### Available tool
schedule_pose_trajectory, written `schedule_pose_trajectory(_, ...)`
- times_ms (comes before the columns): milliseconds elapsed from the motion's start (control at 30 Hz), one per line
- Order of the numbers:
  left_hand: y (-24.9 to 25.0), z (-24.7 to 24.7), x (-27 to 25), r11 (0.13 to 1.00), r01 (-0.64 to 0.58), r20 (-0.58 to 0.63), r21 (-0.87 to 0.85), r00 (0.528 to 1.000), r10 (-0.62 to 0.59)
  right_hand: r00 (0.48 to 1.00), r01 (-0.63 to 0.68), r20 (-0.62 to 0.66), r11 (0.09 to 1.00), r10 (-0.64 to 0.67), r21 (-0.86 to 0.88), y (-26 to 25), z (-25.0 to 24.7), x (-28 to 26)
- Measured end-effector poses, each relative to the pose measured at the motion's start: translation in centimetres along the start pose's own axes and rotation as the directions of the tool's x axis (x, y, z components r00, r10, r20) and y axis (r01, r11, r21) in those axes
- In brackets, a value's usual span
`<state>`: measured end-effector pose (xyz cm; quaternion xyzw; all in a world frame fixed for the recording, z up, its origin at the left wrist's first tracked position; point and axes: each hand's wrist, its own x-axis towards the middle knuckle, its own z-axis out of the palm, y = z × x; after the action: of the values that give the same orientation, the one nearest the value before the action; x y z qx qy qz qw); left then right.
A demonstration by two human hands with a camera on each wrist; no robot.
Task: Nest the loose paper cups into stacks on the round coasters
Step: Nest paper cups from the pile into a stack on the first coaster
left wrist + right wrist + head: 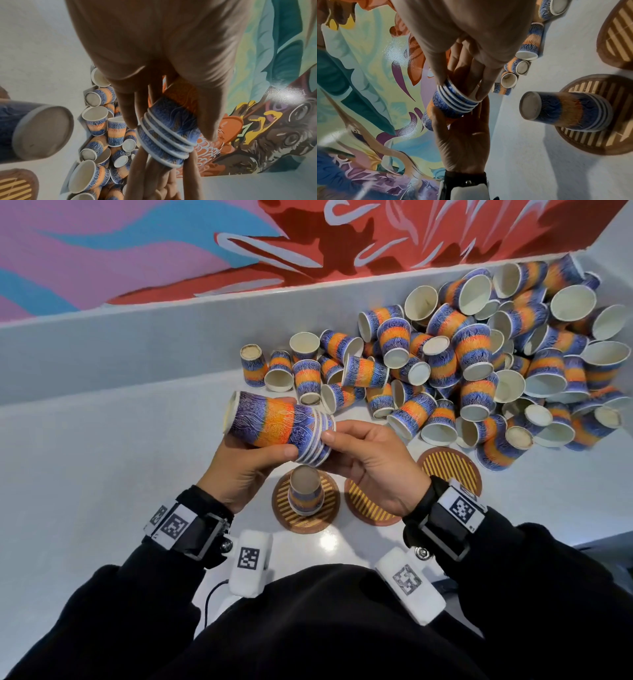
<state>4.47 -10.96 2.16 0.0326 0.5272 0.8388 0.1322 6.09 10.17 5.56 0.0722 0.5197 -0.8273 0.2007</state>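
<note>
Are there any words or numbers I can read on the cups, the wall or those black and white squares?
No readable words or numbers anywhere.
Square code tags on the wristbands and white blocks: black-and-white patterns, no letters.
Tiny marks beside the wristband tags: too small to read.
Paper cups: leafy blue and orange pattern, no writing.
Wall mural: painted shapes only.
Coasters: yellow stripes only.

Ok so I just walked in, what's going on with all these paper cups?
A person in black sleeves is nesting blue-and-orange patterned paper cups. Their left hand holds a sideways nested stack of cups by its body, while the right hand pinches its rim end. Both hands hover above three round striped coasters. The left coaster already carries an upside-down stack of cups; the middle coaster and the right coaster show no cups. A big pile of loose cups remains on the white table.
</note>
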Motion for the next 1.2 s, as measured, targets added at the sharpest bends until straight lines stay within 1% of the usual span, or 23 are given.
schedule_pose_trajectory(167,0.1,-0.1,-0.1,0.999,0.045,-0.056,0.006,0.997,-0.045,0.998,-0.028,-0.063,0.997,0.023,-0.076,0.1,-0.1,-0.3)
schedule_pose_trajectory(300,0.5,-0.1,0.0,0.999,0.045,-0.056,0.012,0.997,-0.044,0.996,-0.036,-0.081,0.998,0.032,-0.056,0.1,0.0,-0.3)
schedule_pose_trajectory(367,0.3,0.0,0.0,0.998,0.035,-0.041,0.049,0.999,-0.033,0.996,-0.047,-0.074,0.998,0.043,-0.044,0.0,0.2,-0.3)
schedule_pose_trajectory(467,-0.2,-0.1,0.1,0.988,0.017,-0.028,0.156,1.000,-0.013,0.997,-0.052,-0.065,0.997,0.049,-0.056,0.1,0.2,-0.3)
schedule_pose_trajectory(667,0.2,-0.1,0.2,0.953,-0.043,-0.055,0.300,0.997,0.063,0.997,-0.053,-0.061,0.998,0.050,-0.043,0.4,0.1,-0.2)
schedule_pose_trajectory(800,0.6,0.0,0.4,0.942,-0.068,-0.062,0.329,0.994,0.094,0.996,-0.036,-0.082,0.997,0.030,-0.065,0.7,-0.1,0.1)
schedule_pose_trajectory(900,1.2,-0.5,0.5,0.949,-0.072,-0.087,0.307,0.991,0.103,0.994,-0.033,-0.109,0.997,0.025,-0.074,0.8,-0.5,0.2)
schedule_pose_trajectory(967,1.5,-0.7,0.6,0.951,-0.060,-0.075,0.304,0.993,0.086,0.995,-0.038,-0.089,0.998,0.034,-0.048,0.7,-0.6,0.2)
schedule_pose_trajectory(1067,1.4,-0.3,0.4,0.942,-0.049,-0.006,0.331,0.999,0.054,0.999,-0.044,-0.009,0.999,0.044,-0.021,0.8,-0.3,0.2)
schedule_pose_trajectory(1133,1.2,-0.1,0.3,0.941,-0.057,0.031,0.334,0.998,0.049,0.999,-0.038,0.025,0.999,0.038,-0.023,1.0,-0.2,0.3)
schedule_pose_trajectory(1200,0.9,-0.2,0.3,0.943,-0.065,0.040,0.326,0.998,0.055,0.998,-0.044,0.038,0.999,0.044,-0.005,1.1,-0.4,0.3)
